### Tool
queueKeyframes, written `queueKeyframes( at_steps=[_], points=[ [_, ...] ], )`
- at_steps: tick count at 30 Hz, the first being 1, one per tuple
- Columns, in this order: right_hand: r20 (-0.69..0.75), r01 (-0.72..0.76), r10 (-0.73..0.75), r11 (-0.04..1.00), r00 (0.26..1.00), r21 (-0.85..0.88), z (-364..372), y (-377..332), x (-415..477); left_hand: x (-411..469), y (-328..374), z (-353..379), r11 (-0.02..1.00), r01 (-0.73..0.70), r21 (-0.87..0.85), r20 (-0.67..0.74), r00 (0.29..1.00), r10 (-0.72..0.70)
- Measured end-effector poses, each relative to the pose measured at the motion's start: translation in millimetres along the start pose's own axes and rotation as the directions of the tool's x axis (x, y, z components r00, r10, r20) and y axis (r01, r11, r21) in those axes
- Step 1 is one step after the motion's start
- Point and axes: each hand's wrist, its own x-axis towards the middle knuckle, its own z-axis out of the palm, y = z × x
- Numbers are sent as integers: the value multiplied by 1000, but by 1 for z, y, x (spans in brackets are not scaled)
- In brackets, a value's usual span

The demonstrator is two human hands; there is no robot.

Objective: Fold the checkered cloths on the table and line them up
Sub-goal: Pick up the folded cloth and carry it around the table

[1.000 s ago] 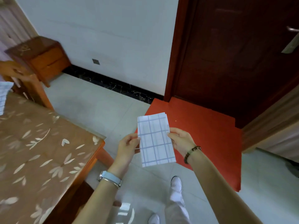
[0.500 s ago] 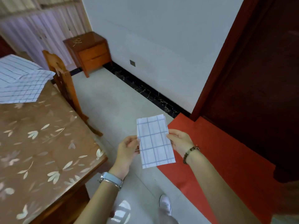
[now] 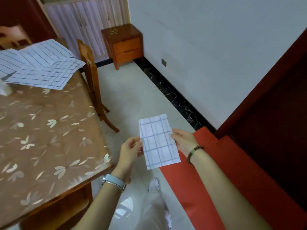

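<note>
Two hands, left hand (image 3: pixel 131 149) and right hand (image 3: pixel 183 141), each grip pinching upright folded checkered cloth (image 3: pixel 158 141), long axis vertical.

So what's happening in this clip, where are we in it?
A person stands beside the table, holding a small folded checkered cloth in the air over the floor, left hand pinching one long edge and right hand the other. It is not on the table yet. Several unfolded checkered cloths lie overlapping at the table's far end, next to a wooden chair.
</note>
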Motion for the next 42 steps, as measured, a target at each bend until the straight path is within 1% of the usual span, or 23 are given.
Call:
queueKeyframes(
  at_steps=[2, 6, 10, 15, 20, 23, 27, 31, 34, 38, 40, 42],
  points=[
    [30, -2, 3, 1000, 1000, -25, 2, -8, 14, 13, 5, 0, 1000, -1, -5, 0, 1000, 1],
    [45, -5, 6, 1000, 999, -31, 12, -31, 47, 46, 15, -4, 1000, -15, -16, -24, 1000, 14],
    [110, 2, 10, 994, 994, -108, 31, -52, 91, 83, 26, -11, 996, -22, -83, -88, 996, 15],
    [189, -8, 35, 989, 981, -146, 68, -92, 146, 131, 44, -29, 989, -39, -146, -173, 985, 14],
    [262, 5, 55, 975, 964, -224, 119, -122, 186, 161, 61, -59, 981, -48, -189, -272, 962, -5],
    [291, -6, 86, 964, 953, -264, 149, -126, 204, 173, 62, -82, 981, -50, -187, -354, 935, -19],
    [358, -11, 129, 949, 925, -314, 191, -125, 215, 172, 58, -111, 969, -51, -243, -446, 893, -65],
    [440, 31, 172, 908, 881, -417, 238, -120, 225, 163, 51, -136, 948, -70, -312, -559, 820, -123],
    [518, 87, 207, 869, 830, -486, 275, -115, 226, 151, 40, -153, 934, -88, -347, -628, 762, -161],
    [602, 160, 243, 828, 761, -537, 318, -107, 225, 139, 26, -168, 903, -99, -418, -720, 642, -263],
    [666, 253, 248, 789, 703, -561, 340, -101, 228, 135, 18, -173, 886, -130, -445, -756, 585, -294],
    [714, 310, 291, 751, 637, -583, 360, -96, 231, 133, 12, -175, 880, -151, -450, -794, 518, -318]
  ],
)
